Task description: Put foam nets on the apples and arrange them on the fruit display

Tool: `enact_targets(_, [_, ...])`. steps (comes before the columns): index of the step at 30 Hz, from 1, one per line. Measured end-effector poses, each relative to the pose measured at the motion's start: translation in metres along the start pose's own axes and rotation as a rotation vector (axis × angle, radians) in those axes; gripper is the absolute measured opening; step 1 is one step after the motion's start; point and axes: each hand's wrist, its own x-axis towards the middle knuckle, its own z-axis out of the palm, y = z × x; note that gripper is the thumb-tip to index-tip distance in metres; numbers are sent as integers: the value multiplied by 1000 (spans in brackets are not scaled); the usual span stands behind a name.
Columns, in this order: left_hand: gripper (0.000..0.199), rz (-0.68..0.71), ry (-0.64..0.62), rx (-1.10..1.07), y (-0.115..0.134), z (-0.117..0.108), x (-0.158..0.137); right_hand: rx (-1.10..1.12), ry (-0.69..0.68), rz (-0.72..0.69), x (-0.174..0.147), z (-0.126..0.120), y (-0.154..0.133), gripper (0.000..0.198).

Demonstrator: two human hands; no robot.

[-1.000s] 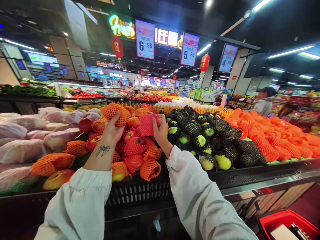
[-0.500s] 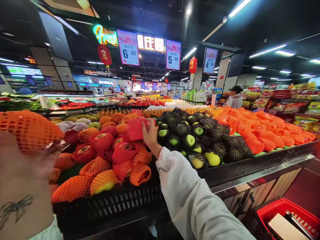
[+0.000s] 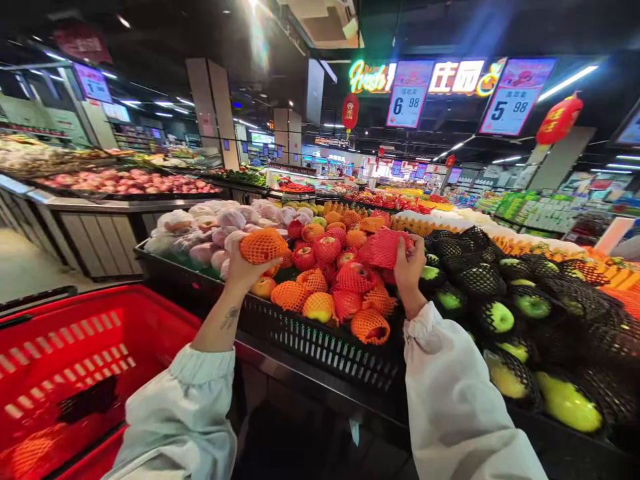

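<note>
My left hand (image 3: pixel 239 270) is closed around an apple in an orange foam net (image 3: pixel 262 247), held above the left part of a black crate (image 3: pixel 320 345). At the crate's back right, my right hand (image 3: pixel 410 270) grips an apple in a pink-red foam net (image 3: pixel 381 249); whether it still rests on the pile I cannot tell. Between the hands lie several red apples (image 3: pixel 327 249) in red and orange nets. An empty-looking orange net sleeve (image 3: pixel 370 327) sits at the crate's front corner.
Green apples in black nets (image 3: pixel 501 317) fill the display at right. Pale-wrapped fruit (image 3: pixel 203 253) lies at left. A red shopping basket (image 3: pixel 165 313) stands at lower left, with an orange-netted item (image 3: pixel 35 450) inside. Price signs (image 3: pixel 410 93) hang overhead.
My view has turned left, bringing the red basket into sight. The left hand, with its orange-netted apple, is now farther from the camera. My right hand keeps its grip on the pink-red-netted apple.
</note>
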Motion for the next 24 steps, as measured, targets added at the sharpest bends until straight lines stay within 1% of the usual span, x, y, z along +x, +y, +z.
enact_targets(1, [91,-33,-36,86,1,-1,-3,-1,7,-4,0,0,0,38])
enact_targets(3, [89,-54,-126,315,5,0,-9,-13,25,-10,0,-1,-1,38])
enact_targets(6, [87,-22,-271,564,10,5,-15,-34,44,-21,1,-1,-3,40])
enact_targets(9, [95,5,-418,737,10,16,-18,-34,38,-17,0,-1,-4,41])
enact_targets(11, [100,-25,-494,824,10,24,-17,-27,27,-10,0,-1,-4,42])
enact_targets(13, [100,-58,-567,855,10,29,-13,-22,24,-8,0,-1,-3,41])
enact_targets(15, [93,-57,-646,819,11,29,-9,-20,31,-7,0,-1,-1,40])
enact_targets(16, [87,-44,-663,785,12,27,-7,-17,33,-4,0,-1,-1,39])
enact_targets(17, [82,-27,-648,748,13,23,-5,-15,33,1,0,-1,0,39])
enact_targets(18, [75,-11,-600,718,14,17,-4,-14,33,6,0,-1,0,39])
enact_targets(21, [59,4,-369,720,13,-7,-5,-16,31,6,1,0,0,38])
enact_targets(22, [54,-7,-320,749,11,-15,-7,-19,30,-2,1,0,0,38])
enact_targets(24, [44,-34,-298,805,5,-28,-12,-23,27,-19,1,-1,-1,38])
